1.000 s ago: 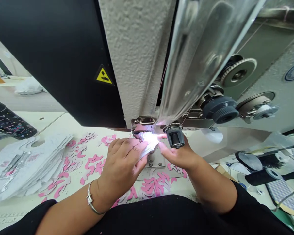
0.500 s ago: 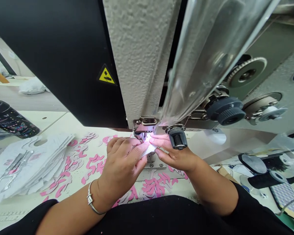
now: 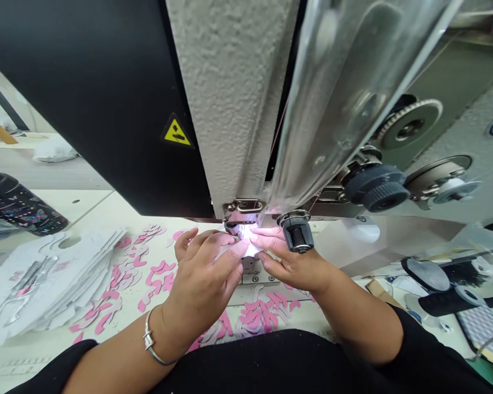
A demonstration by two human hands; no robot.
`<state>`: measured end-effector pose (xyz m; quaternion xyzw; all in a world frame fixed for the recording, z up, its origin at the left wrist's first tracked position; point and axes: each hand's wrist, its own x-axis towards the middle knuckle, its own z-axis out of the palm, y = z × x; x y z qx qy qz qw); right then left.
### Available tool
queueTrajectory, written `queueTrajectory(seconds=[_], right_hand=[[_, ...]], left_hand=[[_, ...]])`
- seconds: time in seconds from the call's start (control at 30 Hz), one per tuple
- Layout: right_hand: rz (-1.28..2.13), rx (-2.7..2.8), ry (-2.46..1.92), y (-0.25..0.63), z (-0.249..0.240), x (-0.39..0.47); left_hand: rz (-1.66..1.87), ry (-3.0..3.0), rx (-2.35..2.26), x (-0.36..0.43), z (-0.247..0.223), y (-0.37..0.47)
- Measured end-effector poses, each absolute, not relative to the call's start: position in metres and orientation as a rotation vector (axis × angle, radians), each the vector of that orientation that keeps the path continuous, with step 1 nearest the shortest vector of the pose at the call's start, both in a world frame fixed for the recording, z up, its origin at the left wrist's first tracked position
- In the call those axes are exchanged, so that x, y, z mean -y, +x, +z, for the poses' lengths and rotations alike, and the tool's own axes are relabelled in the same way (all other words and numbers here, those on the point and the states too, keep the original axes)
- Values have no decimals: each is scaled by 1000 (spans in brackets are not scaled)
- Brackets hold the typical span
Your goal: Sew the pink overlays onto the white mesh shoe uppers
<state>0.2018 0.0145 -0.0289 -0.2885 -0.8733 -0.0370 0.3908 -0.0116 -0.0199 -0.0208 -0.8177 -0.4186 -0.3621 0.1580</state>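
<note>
Under the sewing machine head, a small white textured piece lies in bright light beside the needle area. My left hand is on its left, thumb and fingertips pressed onto the piece, little finger lifted a bit. From the right, my right hand reaches in with its index fingertip against the piece near the presser foot and its thumb apart, lower down. The fingertips of both hands nearly meet. Glare hides the needle and much of the piece.
Pink and grey curved scraps are strewn over the machine table. A stack of white cut pieces lies at left, near a dark patterned bottle. Black thread spools stand at right. A clear guard hangs above my right hand.
The white piece has shifted slightly, and less of it shows between my hands. My left little finger has spread away from the others. The view has moved a little.
</note>
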Motion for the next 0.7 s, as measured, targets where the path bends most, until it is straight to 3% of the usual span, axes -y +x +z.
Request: queueTrajectory(seconds=[0.33,0.7], right_hand=[[-169,2202,-759,198,-34,-11],[-541,2271,-848,188,-31,10]], left_hand=[[-1050,-2308,1213,21,-20,-12],[-1089,-2265,1201,17,-24,-15]])
